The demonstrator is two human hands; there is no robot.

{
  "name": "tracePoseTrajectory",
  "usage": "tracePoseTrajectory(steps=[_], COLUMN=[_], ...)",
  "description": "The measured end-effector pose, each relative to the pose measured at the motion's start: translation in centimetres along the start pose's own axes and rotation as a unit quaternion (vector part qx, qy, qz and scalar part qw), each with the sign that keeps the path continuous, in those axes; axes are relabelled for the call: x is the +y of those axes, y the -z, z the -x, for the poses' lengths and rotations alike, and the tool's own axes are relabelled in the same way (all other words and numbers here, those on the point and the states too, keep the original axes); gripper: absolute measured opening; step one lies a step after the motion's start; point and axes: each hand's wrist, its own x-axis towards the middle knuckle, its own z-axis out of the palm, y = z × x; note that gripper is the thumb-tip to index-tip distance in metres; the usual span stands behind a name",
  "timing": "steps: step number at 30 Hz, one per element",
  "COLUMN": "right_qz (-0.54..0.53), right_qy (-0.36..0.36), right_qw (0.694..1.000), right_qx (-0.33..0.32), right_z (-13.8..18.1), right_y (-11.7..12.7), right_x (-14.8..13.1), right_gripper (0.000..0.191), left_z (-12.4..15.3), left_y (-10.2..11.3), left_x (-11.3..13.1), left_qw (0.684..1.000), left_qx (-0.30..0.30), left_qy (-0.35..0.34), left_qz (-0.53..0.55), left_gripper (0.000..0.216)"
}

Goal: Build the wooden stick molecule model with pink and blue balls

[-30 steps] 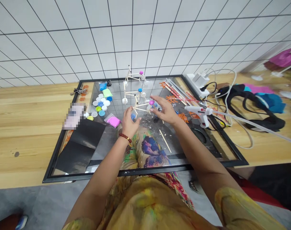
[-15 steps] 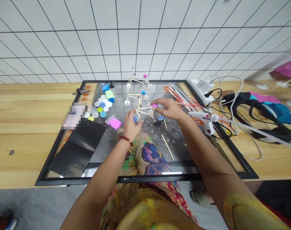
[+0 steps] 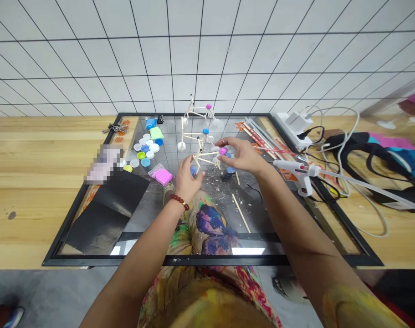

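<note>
A small stick bicycle stands before me on the glass, with an oval pink clay seat and blue bottle-cap wheels. My left hand curls around its front end by the left blue wheel; the exact fingertip contact is partly hidden. Around the pink seat, my right hand has its thumb and index finger parted, the thumb close to the seat's lower side. Behind are two similar stick models, one with a blue seat and one with a pink seat.
Bottle caps and bagged pink clay lie left, beyond black sheets. To the right are a white glue gun, sticks, cables and a power strip. A loose stick lies near crumbs.
My right thumb and index finger have spread apart around the pink seat. My left hand stays at the bicycle's front end. The view has shifted slightly.
</note>
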Motion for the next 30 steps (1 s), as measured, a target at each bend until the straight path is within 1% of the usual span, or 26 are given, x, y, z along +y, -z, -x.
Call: tracePoseTrajectory(steps=[5,8,11,14,16,19,20,23,25,27,30], right_qz=[0.069,0.096,0.111,0.112,0.101,0.061,0.043,-0.016,-0.054,-0.081,-0.109], right_qy=[0.049,0.078,0.103,0.112,0.107,0.082,0.069,0.018,-0.009,-0.021,-0.025], right_qw=[0.996,0.992,0.988,0.987,0.989,0.995,0.997,0.999,0.998,0.996,0.994], right_qx=[0.011,0.006,0.002,0.002,0.006,0.004,-0.002,-0.024,-0.025,-0.016,-0.003], right_z=[-0.1,0.0,0.1,0.2,0.2,0.2,0.2,0.3,0.4,0.4,0.5], right_y=[0.5,0.8,0.9,0.9,0.9,1.0,1.1,1.3,1.4,1.5,1.2], right_x=[-0.1,-0.2,-0.2,0.0,0.1,0.2,0.2,0.1,-0.1,-0.2,0.0], right_gripper=[0.023,0.017,0.015,0.017,0.022,0.042,0.044,0.035,0.031,0.03,0.031], left_z=[0.0,-0.1,-0.1,0.0,-0.1,-0.1,-0.2,-0.3,-0.4,-0.4,-0.4], left_y=[0.1,0.1,0.1,0.0,0.0,-0.3,-0.4,-0.7,-0.7,-0.6,-0.3], left_x=[0.1,0.1,0.1,0.1,-0.1,-0.6,-0.8,-1.2,-1.3,-1.0,-0.5], left_qw=[1.0,1.0,1.0,1.0,1.0,0.999,0.998,0.994,0.99,0.987,0.985], left_qx=[-0.003,-0.006,-0.009,-0.008,-0.003,0.004,0.005,-0.002,-0.002,0.001,-0.015], left_qy=[0.003,0.001,0.006,0.009,0.004,0.005,0.01,0.026,0.031,0.031,0.032], left_qz=[-0.004,0.0,0.005,0.013,0.026,0.051,0.06,0.105,0.139,0.159,0.167], left_gripper=[0.063,0.063,0.065,0.066,0.066,0.066,0.066,0.068,0.07,0.071,0.071])
